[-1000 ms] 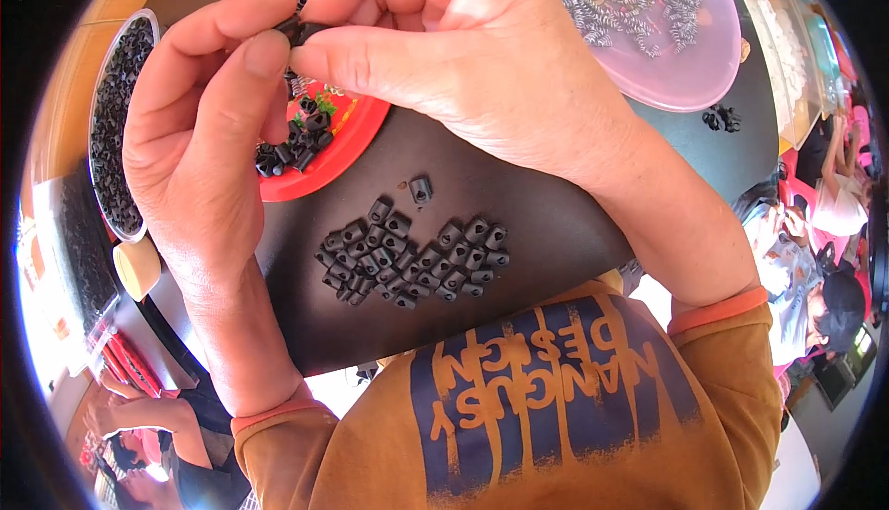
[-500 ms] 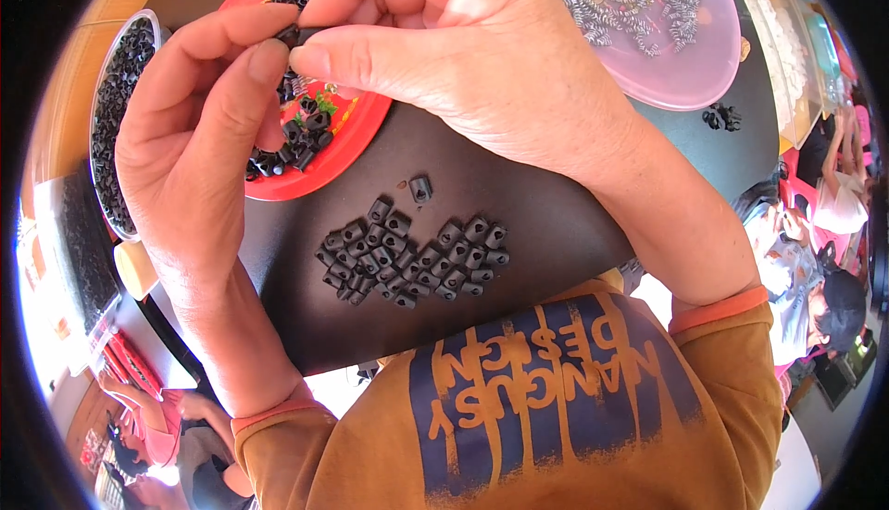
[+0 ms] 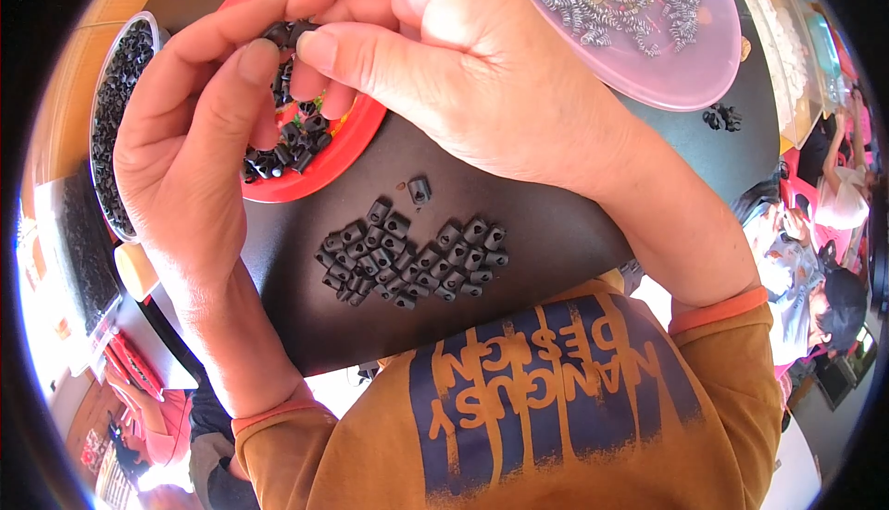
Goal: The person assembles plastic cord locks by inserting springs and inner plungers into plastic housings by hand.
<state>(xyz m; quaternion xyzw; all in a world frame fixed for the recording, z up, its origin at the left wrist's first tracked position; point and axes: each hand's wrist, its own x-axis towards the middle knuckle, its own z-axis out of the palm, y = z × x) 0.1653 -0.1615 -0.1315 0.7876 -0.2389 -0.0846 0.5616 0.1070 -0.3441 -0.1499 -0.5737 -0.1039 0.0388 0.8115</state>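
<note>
My left hand (image 3: 181,154) and my right hand (image 3: 500,80) meet over a red plate (image 3: 359,140). Thumb and fingertips of each hand pinch small black plastic cord-lock parts (image 3: 289,32), held end to end; the fingers partly hide them. More black parts (image 3: 298,144) lie on the plate below, some with pale metal bits among them. Nearer to me, a cluster of black barrel-shaped cord-lock pieces (image 3: 407,255), each with a hole in its side, lies on the dark table (image 3: 556,223). One separate piece (image 3: 419,190) sits just beyond the cluster.
A pink translucent tray (image 3: 715,70) of small metal springs (image 3: 593,10) stands at the far right. A clear tub (image 3: 96,140) full of black parts is at the left edge. A few black pieces (image 3: 721,118) lie right of the tray. Other people sit beyond both sides.
My right hand has shifted slightly left, and its fingers have curled in closer to my left fingertips. The black parts between them have turned a little. The cluster on the table stays put.
</note>
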